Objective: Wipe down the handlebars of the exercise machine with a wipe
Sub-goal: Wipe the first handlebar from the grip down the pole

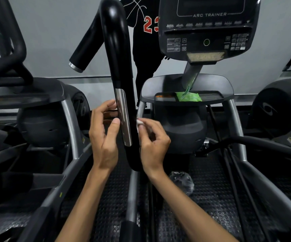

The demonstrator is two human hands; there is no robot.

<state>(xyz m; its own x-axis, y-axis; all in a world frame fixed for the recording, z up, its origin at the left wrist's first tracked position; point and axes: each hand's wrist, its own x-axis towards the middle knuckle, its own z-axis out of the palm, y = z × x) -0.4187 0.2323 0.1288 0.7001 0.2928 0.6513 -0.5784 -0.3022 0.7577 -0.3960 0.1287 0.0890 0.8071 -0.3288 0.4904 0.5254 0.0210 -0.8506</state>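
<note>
Pinching a small crumpled white wipe (138, 123), the right hand (152, 142) presses it against the glossy black curved handlebar (116, 55); the left hand (104, 135) rests half-curled on its silver contact strip (123, 117). Such a small wad could slip free or miss patches. On the grey console tray (228, 88) lies a green wipe packet (188, 96).

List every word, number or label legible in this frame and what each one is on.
"ARC TRAINER": on the console, below its screen.
"23" (the second digit cut off by the console): red numerals on the black garment behind the handlebar.
Console button labels, the tray warning label, the green wipe packet print: too small or blurred to read.
</note>
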